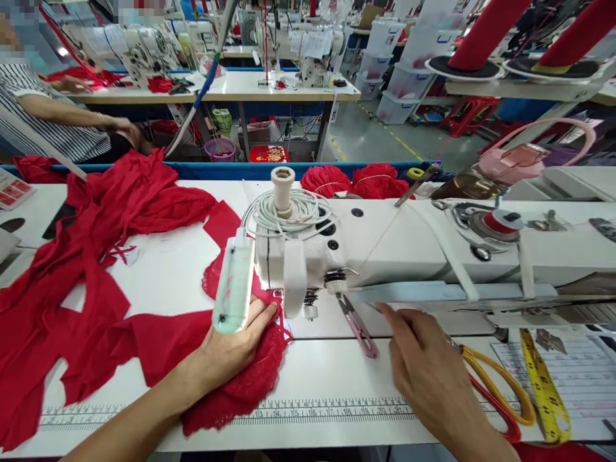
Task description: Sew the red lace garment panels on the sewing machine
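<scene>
My left hand point(233, 350) is closed on red lace fabric point(262, 378) beside the sewing machine's needle area. A pale lamp box point(234, 282) hides part of that hand. The fabric runs left into a large red heap of cut pieces point(120, 212). My right hand point(426, 359) is over the table right of the needle area, fingers curled and index finger forward. A thin pointed tip shows at its fingertips; I cannot make out what it belongs to. Pink-handled thread snips point(359, 327) hang near the white sewing machine head point(394, 237), left of this hand.
Scissors with yellow and red handles point(500, 385) lie right of my right hand, beside a yellow tape measure point(543, 391) and written paper point(582, 372). A printed ruler point(332, 410) lines the front edge. Red bundles point(380, 181) sit behind the machine. A person in stripes point(52, 115) sits beyond.
</scene>
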The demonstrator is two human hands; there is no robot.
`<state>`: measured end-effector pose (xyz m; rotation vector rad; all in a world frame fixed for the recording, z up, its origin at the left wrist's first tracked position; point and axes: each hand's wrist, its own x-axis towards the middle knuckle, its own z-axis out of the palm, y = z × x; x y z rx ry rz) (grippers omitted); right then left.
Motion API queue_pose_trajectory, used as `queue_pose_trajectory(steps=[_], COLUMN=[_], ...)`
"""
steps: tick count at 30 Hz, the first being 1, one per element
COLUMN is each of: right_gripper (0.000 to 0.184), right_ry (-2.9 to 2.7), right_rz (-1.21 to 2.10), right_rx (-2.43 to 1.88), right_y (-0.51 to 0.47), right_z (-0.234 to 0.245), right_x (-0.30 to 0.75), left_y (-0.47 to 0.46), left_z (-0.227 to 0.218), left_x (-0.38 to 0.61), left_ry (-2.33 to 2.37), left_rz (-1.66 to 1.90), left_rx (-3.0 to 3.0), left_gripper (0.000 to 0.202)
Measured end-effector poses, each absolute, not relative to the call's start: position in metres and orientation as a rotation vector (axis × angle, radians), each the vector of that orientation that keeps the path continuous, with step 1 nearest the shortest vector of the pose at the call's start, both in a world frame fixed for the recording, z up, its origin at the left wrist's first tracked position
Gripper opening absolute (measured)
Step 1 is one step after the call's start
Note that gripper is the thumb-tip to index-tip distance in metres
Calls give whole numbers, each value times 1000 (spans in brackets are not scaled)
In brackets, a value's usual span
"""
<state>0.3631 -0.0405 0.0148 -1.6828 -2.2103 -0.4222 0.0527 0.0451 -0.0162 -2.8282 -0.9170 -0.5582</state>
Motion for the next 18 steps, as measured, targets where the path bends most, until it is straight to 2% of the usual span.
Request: queue_pose_trajectory(steps=[4,7,18], right_gripper=[54,60,37], right_ry=[-2397,-2422,-2352], right_rz=[-339,-369,-584], right_rx=[-1415,-1403,-1447], right_y=[-20,-3,15], right_z=[15,9,-4], right_x=[332,312,294], left_y=[44,44,44], left_z=[-8,-7,-2], left_x=[52,50,54], left_ry=[-1139,-1311,-1327], left_rz=[-661,-638,-778], left_rx=[-2965,-3056,-3068], left_gripper=[33,32,29])
